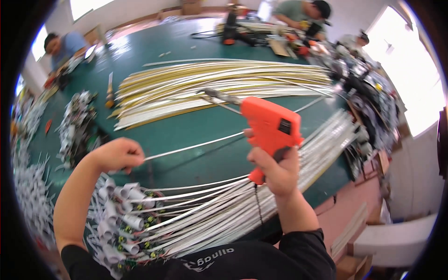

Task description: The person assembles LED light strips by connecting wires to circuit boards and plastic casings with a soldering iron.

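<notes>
Orange plastic gun-shaped tool [270, 126] with a long grey metal nose sits in the right hand [275, 170]; the fingers are wrapped tight around its handle, and a thin black cord hangs down from the bottom of the handle; the tool is held up over the dark green table [200, 126], with its nose pointing to the left and up, toward the far pile; the left hand [119, 154] is closed in a fist around one end of a thin white strip [196, 145]; the strip runs from that fist across the table to the right, passing just below the tool; I cannot tell if the strip touches the tool; below the hands lies a big bundle of long thin white strips [224, 200], fanning out to the right edge of the table; at the near end of the bundle, close to the left arm, are many small white tube ends with little wires [121, 219]; farther away on the table lies a wide pile of long yellow and white strips [219, 84]; on the left side sit heaps of small white parts [77, 123]; other people sit at the far side of the table, busy with their own things.
</notes>
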The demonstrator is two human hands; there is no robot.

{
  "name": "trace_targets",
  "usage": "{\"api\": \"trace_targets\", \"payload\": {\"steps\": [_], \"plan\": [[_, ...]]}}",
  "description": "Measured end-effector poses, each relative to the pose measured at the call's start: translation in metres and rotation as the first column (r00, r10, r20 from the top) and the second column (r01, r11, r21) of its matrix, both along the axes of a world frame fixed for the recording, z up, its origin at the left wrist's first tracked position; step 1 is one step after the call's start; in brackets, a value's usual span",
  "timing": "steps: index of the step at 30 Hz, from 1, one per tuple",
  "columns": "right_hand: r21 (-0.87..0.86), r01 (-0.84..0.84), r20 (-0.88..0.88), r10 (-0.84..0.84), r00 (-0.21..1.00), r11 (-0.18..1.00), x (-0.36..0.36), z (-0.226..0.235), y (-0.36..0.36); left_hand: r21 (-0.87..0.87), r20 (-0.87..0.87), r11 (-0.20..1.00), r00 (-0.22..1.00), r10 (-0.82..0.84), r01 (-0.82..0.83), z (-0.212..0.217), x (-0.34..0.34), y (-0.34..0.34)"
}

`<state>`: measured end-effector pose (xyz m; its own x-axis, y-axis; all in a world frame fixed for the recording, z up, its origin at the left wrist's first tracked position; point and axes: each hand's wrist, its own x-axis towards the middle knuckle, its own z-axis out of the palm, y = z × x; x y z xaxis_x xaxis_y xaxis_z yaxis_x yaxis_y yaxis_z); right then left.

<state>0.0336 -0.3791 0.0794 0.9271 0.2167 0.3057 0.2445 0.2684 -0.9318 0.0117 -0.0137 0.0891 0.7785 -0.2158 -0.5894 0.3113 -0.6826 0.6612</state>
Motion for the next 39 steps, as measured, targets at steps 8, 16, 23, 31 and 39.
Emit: {"api": "trace_targets", "payload": {"steps": [8, 16, 23, 31, 39], "plan": [[0.239, 0.25, 0.215, -0.303, 0.928, 0.938, -0.001, 0.032, -0.046, -0.32, -0.109, 0.931, 0.983, 0.147, -0.175, 0.072, -0.043, 0.02], [0.175, 0.299, 0.288, -0.339, 0.896, 0.938, 0.002, 0.023, -0.049, 0.097, 0.013, 0.926, 0.93, -0.367, 0.364, 0.115, -0.085, 0.012], [0.115, 0.294, 0.273, -0.315, 0.909, 0.949, 0.006, 0.018, -0.042, 0.416, 0.096, 0.68, 0.714, -0.694, 0.604, 0.083, -0.096, -0.028], [0.083, 0.298, 0.22, -0.309, 0.925, 0.951, 0.007, 0.011, -0.033, 0.61, 0.483, 0.782, 0.72, -0.498, 0.132, 0.012, 0.06, -0.019], [0.052, 0.3, 0.2, -0.304, 0.931, 0.952, 0.017, 0.006, -0.034, 0.753, 0.513, 0.653, 0.695, -0.503, -0.083, -0.072, 0.164, -0.009]]}}
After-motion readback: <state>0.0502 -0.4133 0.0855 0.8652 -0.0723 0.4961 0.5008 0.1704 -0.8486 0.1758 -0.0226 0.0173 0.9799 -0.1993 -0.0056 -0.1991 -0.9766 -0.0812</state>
